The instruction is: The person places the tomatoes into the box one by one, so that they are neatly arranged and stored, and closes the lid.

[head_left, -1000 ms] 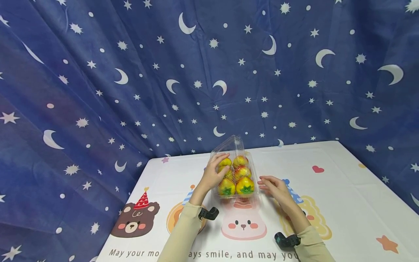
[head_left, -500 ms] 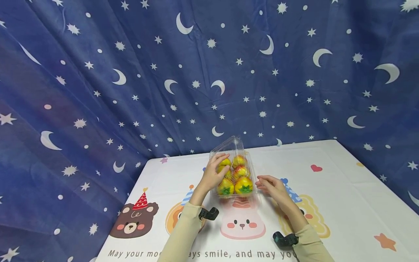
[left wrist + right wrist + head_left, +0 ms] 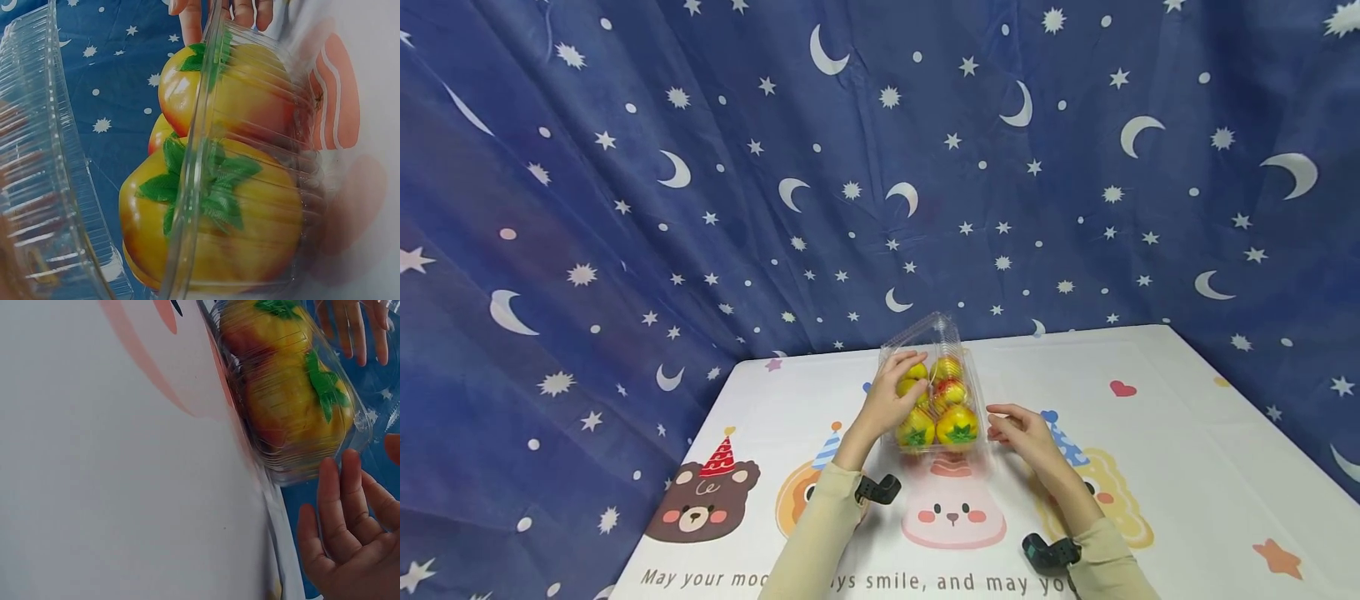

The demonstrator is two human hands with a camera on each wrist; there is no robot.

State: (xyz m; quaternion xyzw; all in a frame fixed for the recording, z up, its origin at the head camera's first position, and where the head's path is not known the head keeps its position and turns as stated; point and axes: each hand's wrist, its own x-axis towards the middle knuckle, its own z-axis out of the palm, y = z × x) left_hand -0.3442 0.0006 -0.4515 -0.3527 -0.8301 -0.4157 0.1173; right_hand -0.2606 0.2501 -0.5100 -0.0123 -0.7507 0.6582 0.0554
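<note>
A clear plastic clamshell box [image 3: 973, 375] lies on the table with its ribbed lid [image 3: 946, 332] raised at an angle. Inside are several yellow-red fruits that look like persimmons [image 3: 957, 427], with green leafy caps. My left hand [image 3: 882, 408] is at the box's left side, fingers extended by the lid; in the left wrist view some of it shows through the lid [image 3: 37, 175]. Whether it touches the lid, I cannot tell. My right hand [image 3: 1030, 437] is beside the box's right wall, fingers loosely bent; in the right wrist view its fingertips [image 3: 351, 459] come close to the corner.
A white tablecloth [image 3: 1195, 467] with printed cartoon animals and lettering covers the table. Behind and to the left hangs a blue curtain [image 3: 820, 250] with moons and stars. Each wrist wears a black band with a camera [image 3: 880, 489].
The head view has shifted slightly. Both hands and the box keep nearly the same places; the right hand's fingers have bent a little.
</note>
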